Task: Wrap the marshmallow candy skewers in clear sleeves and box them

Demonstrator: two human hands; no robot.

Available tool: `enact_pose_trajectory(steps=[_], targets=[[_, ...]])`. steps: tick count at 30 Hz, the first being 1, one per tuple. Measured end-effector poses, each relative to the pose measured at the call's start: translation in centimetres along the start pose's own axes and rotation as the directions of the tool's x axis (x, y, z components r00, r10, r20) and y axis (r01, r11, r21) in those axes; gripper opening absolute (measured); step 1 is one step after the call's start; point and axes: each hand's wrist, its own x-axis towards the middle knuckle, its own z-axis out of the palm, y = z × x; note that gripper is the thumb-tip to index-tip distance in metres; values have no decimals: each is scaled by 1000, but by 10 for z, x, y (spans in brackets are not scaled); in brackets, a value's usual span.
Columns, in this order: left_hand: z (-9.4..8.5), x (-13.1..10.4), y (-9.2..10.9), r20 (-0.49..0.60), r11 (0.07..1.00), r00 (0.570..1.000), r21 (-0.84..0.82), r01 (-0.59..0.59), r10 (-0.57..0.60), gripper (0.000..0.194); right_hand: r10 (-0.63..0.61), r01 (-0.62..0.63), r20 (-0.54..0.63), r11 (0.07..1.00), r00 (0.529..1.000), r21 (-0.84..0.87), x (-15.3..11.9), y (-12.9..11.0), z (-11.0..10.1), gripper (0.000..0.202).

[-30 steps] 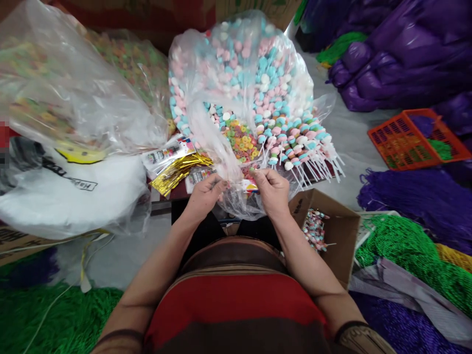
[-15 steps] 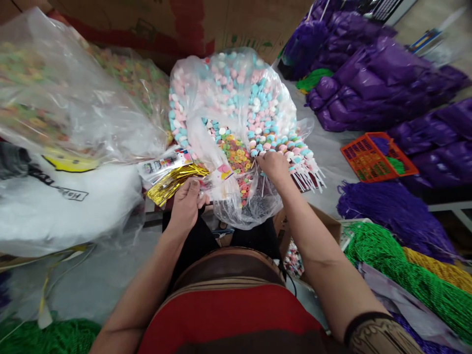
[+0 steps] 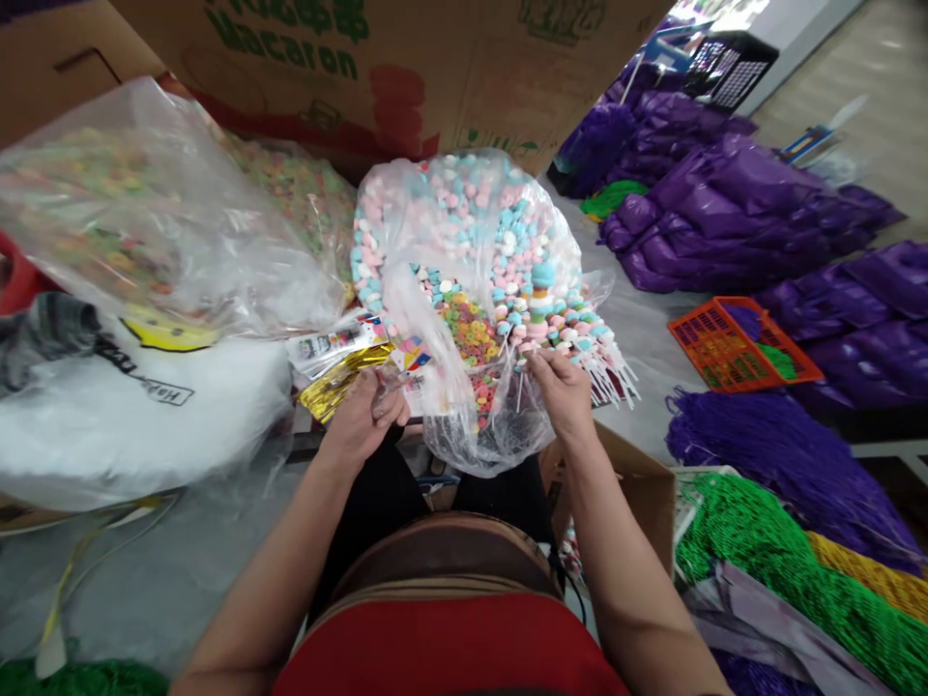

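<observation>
My right hand (image 3: pixel 564 389) is closed in a pinch at the lower end of a candy skewer (image 3: pixel 537 302), which stands upright with blue, white, green and pink sweets stacked on it. Between the fingers of my left hand (image 3: pixel 371 406) is a clear printed plastic bag (image 3: pixel 412 354). Gold twist ties (image 3: pixel 340 379) and more printed bags (image 3: pixel 330 340) lie beside that hand. Ahead of both hands a large clear bag holds pink, white and blue marshmallows (image 3: pixel 464 188), with ring-shaped candies (image 3: pixel 471 333) in its opening. Several other skewers (image 3: pixel 613 367) lie in a row, white sticks towards me.
A cardboard carton (image 3: pixel 435 68) rises behind the marshmallows. To the left are a bag of candy rings (image 3: pixel 137 213) and a white plastic-wrapped bundle (image 3: pixel 130 416). An orange basket (image 3: pixel 739 353), purple packages (image 3: pixel 725 213) and green strands (image 3: pixel 783 570) are on the right; an open box (image 3: pixel 642 493) stands below.
My right hand has drawn back towards me from the sweets, and a loaded candy skewer now stands up from it. My left hand has raised the printed bag slightly. The head view has tilted up.
</observation>
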Motion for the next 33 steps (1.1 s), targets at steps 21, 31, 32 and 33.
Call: enact_pose_trajectory(steps=[21, 31, 32, 33], targets=[[-5, 0, -1, 80, 959, 996, 284, 21, -45, 50, -395, 472, 385, 872, 834, -128, -30, -10, -47, 20], [-8, 2, 8, 115, 905, 988, 423, 46, -104, 53, -407, 563, 436, 757, 803, -330, -11, -22, -75, 23], [-9, 2, 9, 130, 887, 985, 460, 43, -115, 53, -391, 539, 426, 780, 816, -318, -11, -24, -77, 23], [-9, 2, 10, 143, 869, 982, 494, 38, -124, 54, -375, 513, 415, 805, 829, -299, -12, -27, -78, 22]])
